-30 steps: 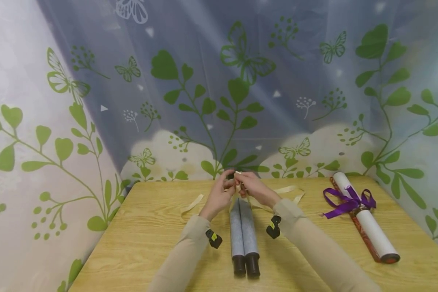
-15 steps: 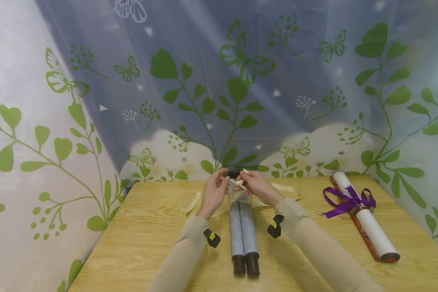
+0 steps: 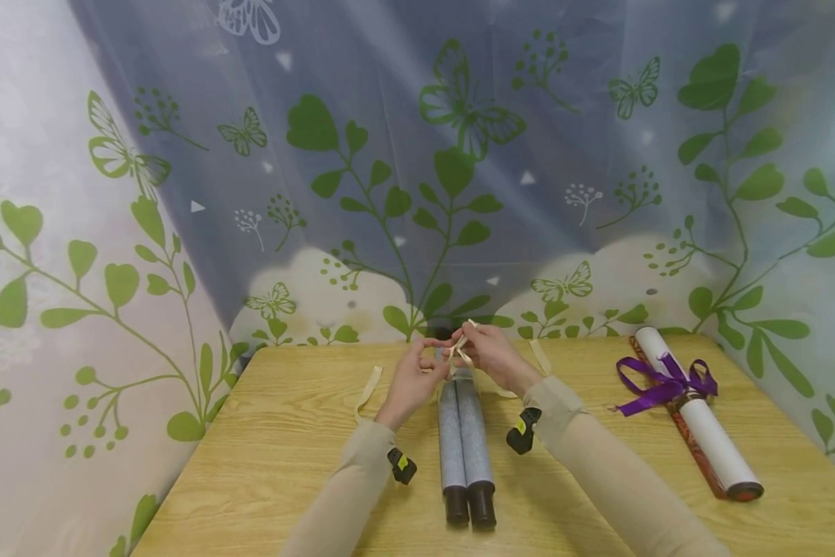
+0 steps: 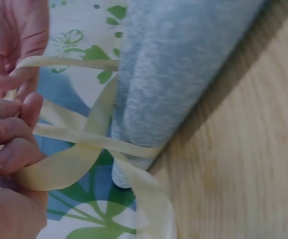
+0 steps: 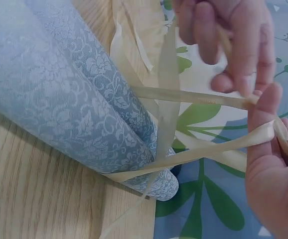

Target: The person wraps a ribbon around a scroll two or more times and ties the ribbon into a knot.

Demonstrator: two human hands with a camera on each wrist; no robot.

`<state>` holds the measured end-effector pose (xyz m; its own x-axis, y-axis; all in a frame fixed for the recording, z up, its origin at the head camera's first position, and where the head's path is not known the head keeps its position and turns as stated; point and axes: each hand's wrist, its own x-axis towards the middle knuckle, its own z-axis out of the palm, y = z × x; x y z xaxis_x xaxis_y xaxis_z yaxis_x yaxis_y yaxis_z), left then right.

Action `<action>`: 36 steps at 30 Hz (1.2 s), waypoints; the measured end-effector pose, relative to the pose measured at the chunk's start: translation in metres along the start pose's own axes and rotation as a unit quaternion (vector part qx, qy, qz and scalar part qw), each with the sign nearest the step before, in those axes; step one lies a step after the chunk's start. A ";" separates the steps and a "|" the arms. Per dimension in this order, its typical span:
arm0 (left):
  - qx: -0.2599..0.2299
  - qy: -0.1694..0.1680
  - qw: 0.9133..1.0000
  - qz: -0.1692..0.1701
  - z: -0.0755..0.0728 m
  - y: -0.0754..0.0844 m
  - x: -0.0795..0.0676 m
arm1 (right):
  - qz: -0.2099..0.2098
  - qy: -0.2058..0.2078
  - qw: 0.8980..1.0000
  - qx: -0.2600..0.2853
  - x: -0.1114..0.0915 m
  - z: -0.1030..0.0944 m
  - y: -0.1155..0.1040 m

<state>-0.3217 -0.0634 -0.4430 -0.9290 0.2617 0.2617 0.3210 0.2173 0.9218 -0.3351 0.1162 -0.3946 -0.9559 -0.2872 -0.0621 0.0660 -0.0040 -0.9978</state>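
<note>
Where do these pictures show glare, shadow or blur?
Head view: pale streaks of light cross the blue part of the patterned backdrop; left wrist view: a dark shadow runs along the blue-grey roll on the wooden table, whose grain looks soft; right wrist view: the near roll shows clear floral patterning toward its far end but looks washed out at upper left.

Left grip (image 3: 412,381) and right grip (image 3: 495,357) close together
Left forearm (image 3: 340,491) and right forearm (image 3: 619,468) slant inward; both grips have curled fingers (image 4: 9,130).

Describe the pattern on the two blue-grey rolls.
The rolls have a pale, scrolling floral pattern, clearest in the right wrist view.
</note>
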 end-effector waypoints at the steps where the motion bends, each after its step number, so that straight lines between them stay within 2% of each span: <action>1: 0.002 -0.003 1.000 -0.002 0.001 -0.002 0.000 | -0.001 -0.002 1.000 -0.001 0.000 0.000 0.000; 5: 0.019 -0.004 1.000 -0.008 0.006 -0.005 -0.001 | -0.013 -0.008 1.000 -0.021 -0.002 0.002 -0.002; 8: 0.040 0.004 0.999 -0.002 0.009 -0.004 0.000 | -0.053 -0.003 0.996 -0.076 -0.002 0.005 -0.002; 12: 0.082 0.034 0.996 0.017 0.013 -0.004 0.002 | -0.121 0.026 0.978 -0.171 -0.004 0.011 -0.002; 14: 0.095 0.052 0.994 0.023 0.014 -0.004 0.002 | -0.134 0.042 0.971 -0.194 -0.005 0.013 -0.001; 17: 0.087 0.068 0.993 0.026 0.015 -0.006 0.001 | -0.137 0.069 0.964 -0.219 -0.006 0.014 0.001; 23: 0.051 0.059 0.997 0.007 0.015 -0.007 -0.002 | -0.135 0.110 0.965 -0.198 -0.003 0.011 0.005; 29: 0.004 0.006 1.000 0.000 0.015 -0.005 -0.001 | -0.148 0.076 0.976 -0.141 -0.006 0.010 0.003; 31: 0.002 0.000 1.000 -0.001 0.015 -0.004 -0.001 | -0.147 0.066 0.979 -0.121 -0.006 0.009 0.003; 33: 0.009 0.012 1.000 -0.006 0.014 -0.003 -0.002 | -0.144 0.060 0.982 -0.103 -0.005 0.007 0.003; 36: 0.026 0.057 0.998 -0.007 0.011 -0.002 -0.004 | -0.131 0.060 0.988 -0.056 -0.003 0.003 0.003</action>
<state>-0.3162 -0.0542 -0.4494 -0.9474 0.1499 0.2829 0.3144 0.2691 0.9103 -0.3310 0.1144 -0.3970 -0.9635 -0.1748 0.2030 -0.2138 0.0456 -0.9758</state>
